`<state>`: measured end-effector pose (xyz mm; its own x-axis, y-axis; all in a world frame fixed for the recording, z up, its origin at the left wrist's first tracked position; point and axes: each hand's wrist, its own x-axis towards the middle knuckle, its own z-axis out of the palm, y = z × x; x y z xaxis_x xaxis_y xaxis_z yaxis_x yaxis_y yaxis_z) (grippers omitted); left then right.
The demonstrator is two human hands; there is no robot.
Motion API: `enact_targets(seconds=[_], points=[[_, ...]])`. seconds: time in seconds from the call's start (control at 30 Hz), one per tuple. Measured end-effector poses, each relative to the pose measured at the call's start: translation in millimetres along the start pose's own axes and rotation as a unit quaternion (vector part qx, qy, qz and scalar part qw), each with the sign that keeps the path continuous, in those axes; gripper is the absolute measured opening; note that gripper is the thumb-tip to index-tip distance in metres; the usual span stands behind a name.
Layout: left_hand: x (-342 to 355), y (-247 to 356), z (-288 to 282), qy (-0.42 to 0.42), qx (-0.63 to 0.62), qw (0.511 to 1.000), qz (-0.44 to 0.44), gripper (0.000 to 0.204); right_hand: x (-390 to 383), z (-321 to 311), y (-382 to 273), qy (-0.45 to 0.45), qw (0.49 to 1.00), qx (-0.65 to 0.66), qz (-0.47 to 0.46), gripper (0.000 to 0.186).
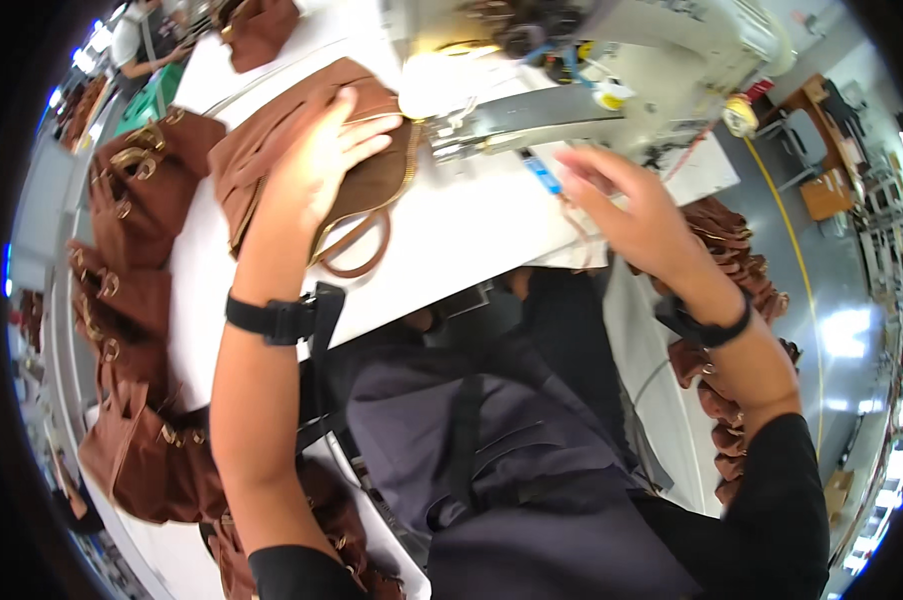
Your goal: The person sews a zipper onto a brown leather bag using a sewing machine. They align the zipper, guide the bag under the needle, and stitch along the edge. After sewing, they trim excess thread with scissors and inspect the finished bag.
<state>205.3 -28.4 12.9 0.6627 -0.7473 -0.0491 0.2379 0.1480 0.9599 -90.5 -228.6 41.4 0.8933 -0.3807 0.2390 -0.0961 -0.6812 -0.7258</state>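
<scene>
A brown bag (362,95) with a gold-toned zipper lies on the white table at left of centre. My left hand (322,150) rests on it, fingers stretched out and apart. The bag's zipped opening faces right, and a brown looped handle (365,250) hangs toward the table's near edge. To the right, my right hand (622,205) hovers over the table with its fingers apart and slightly bent. Just left of those fingertips lies a small blue-handled tool (542,172), its kind unclear. A thin tan strip (577,222) shows below the right hand; whether it touches the hand I cannot tell.
A sewing machine (622,120) reaches across the table's far side, its arm ending beside the bag. Brown bags (137,270) line the left side. Brown pieces (722,250) hang in a bunch at right. The white table's near edge (442,300) runs before my lap.
</scene>
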Motion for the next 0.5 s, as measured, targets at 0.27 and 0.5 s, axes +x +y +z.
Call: enact_targets(seconds=[0.27,0.5], points=[[38,-31,35,0.023,-0.062,0.994,0.092,0.042,78,60,27,0.152,0.976,0.029,-0.152,0.035],[57,-48,55,-0.003,-0.006,0.988,0.156,0.039,113,99,49,0.152,0.922,-0.215,-0.285,0.016]])
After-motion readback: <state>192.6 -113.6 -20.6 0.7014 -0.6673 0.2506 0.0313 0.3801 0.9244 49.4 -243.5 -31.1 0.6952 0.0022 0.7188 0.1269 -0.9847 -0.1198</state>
